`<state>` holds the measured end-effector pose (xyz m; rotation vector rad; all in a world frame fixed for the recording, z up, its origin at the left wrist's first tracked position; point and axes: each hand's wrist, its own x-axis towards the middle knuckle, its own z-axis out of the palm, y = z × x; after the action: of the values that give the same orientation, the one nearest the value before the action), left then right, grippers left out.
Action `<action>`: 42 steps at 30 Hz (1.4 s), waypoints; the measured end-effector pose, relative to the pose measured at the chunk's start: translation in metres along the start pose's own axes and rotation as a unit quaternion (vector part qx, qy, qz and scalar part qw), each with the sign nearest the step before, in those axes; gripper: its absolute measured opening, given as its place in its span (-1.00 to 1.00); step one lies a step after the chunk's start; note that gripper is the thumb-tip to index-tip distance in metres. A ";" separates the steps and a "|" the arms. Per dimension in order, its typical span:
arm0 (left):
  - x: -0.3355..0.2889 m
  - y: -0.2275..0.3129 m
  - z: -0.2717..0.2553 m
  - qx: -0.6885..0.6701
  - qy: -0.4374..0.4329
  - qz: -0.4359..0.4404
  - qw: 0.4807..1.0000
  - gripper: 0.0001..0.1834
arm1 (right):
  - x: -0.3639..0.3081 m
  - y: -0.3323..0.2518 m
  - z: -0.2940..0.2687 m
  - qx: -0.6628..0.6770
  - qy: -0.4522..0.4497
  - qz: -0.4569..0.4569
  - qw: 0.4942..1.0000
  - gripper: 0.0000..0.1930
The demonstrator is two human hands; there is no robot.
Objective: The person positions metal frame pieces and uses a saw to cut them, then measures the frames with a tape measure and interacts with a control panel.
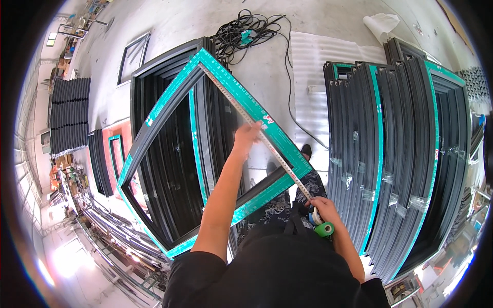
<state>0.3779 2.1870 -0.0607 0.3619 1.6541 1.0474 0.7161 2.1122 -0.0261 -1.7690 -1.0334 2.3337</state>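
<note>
A large window-like frame point(277, 134), dark with green protective film, lies tilted in front of me with one corner pointing away. The pale blade of a tape measure point(281, 162) runs along its right-hand bar, from the far corner past the near right corner. My right hand point(324, 209) is closed on the near end of the tape measure, close to my body. My left hand point(247, 137) reaches over the frame, its fingertips at the middle of the blade; motion blurs the fingers. Beside my right wrist is a roll of green tape point(324, 229).
Stacked dark frames point(167, 110) stand beneath and behind the green one. Another wrapped stack point(382, 154) rises close on my right. A tangled black cable point(246, 32) lies on the floor ahead, one strand trailing toward my feet. Long profiles point(120, 246) lie at left.
</note>
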 end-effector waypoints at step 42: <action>0.013 0.006 -0.012 -0.008 -0.029 -0.032 0.999 -0.58 | 0.009 0.006 0.017 -0.088 0.144 -0.094 0.981 -0.73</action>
<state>0.3611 2.1940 -0.0643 0.3240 1.5949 0.9929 0.7002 2.1027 -0.0351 -1.8989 -1.3221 1.8598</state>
